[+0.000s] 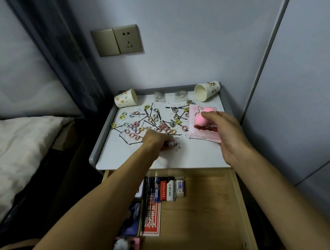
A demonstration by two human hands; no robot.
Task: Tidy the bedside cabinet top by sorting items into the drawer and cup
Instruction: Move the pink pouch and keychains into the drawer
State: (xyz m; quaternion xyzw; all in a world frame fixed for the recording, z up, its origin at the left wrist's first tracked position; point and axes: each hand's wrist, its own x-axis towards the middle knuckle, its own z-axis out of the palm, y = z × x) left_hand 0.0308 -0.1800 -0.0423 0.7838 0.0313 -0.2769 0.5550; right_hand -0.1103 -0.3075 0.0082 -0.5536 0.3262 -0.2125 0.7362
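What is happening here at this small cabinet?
A person is tidying the cabinet top. The right hand holds a pink sponge and a pink packet together. The left hand grips a small item, too blurred to name, near the front. Hair ties and black hairpins lie scattered on the top; the left paper cup and right paper cup lie on their sides. The drawer stands open.

Smooth, matt white cabinet top (196, 156) is catching dull light; the pale wooden drawer (200, 211) at six o'clock is showing matt grain. Printed paper cups (126, 100) are lying at ten and one o'clock. Thin black metal hairpins (135, 142) are mingling with cloth-looking hair rings (147, 106); at three o'clock, a matt pink sponge (210, 109) is overlapping a glossy plastic packet (203, 135).
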